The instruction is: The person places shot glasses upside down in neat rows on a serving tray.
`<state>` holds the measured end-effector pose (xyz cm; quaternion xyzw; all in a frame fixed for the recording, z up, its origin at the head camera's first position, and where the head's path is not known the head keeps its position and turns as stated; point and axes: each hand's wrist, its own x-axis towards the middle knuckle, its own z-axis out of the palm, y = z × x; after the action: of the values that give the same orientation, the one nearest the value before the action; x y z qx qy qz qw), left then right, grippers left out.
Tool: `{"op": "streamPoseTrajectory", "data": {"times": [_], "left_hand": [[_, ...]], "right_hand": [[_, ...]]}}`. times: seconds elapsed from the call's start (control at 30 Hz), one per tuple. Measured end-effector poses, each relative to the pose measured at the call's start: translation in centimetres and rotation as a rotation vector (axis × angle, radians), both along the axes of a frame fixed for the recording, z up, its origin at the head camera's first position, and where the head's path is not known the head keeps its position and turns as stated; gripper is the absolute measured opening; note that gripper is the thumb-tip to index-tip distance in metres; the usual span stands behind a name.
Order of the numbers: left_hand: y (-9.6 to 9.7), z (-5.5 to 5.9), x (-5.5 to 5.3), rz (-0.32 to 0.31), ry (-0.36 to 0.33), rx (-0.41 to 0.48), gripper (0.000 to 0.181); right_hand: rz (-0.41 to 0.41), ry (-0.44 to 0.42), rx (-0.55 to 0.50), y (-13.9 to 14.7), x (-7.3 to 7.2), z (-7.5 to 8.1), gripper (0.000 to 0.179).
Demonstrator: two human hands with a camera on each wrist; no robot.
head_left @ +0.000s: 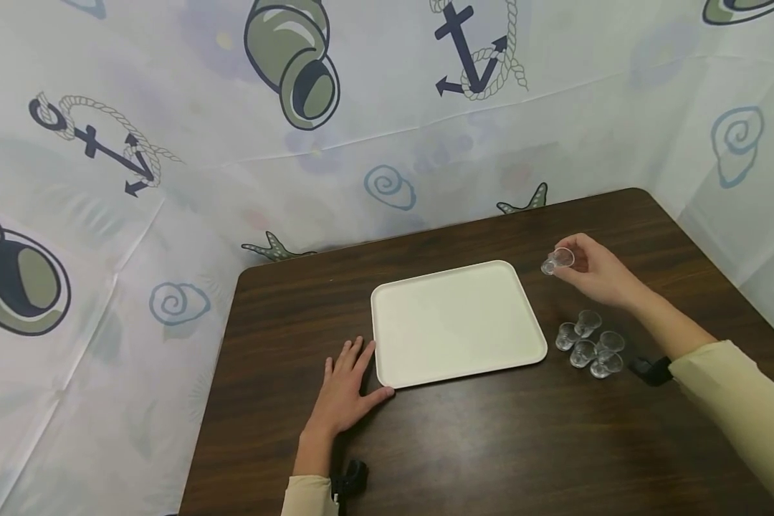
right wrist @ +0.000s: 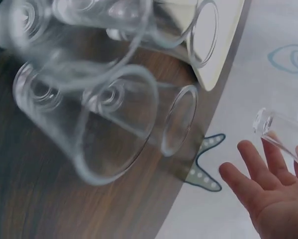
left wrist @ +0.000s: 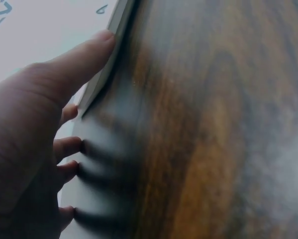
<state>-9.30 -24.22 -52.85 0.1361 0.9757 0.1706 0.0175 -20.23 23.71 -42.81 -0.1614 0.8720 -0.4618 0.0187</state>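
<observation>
Right grip pinches small glass | left grip spread against tray | right palm: right-wrist view only

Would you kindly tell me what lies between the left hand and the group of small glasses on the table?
The cream tray lies between the left hand and the glasses, as the head view shows.

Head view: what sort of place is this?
Probably a makeshift recording corner, though the wider room is out of view: sea-themed sheeting hangs around a dark wood-grain table, where a pale tray and small clear cups are set out.
</observation>
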Motion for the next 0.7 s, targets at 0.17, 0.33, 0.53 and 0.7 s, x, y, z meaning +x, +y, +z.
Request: {"op": "streamPoseTrajectory", "data": {"times": [0.17, 0.33, 0.53, 0.7], "left_hand": [[0.2, 0.0, 0.1, 0.0, 0.005, 0.009, 0.092], [0.1, 0.0, 0.3, -0.002, 0.008, 0.02, 0.092], [0.0, -0.2, 0.4, 0.003, 0.009, 0.026, 0.092], [-0.1, -0.1, 0.5, -0.004, 0.027, 0.029, 0.092]], "right_hand": [[0.086, -0.045, 0.011, -1.4, -0.5, 0.1, 0.038], [0.183, -0.035, 0.068, -2.9, -1.1, 0.5, 0.036], [0.217, -0.007, 0.145, -3.7, -1.8, 0.3, 0.035], [0.194, 0.02, 0.294, -4.1, -2.2, -0.3, 0.037]]}}
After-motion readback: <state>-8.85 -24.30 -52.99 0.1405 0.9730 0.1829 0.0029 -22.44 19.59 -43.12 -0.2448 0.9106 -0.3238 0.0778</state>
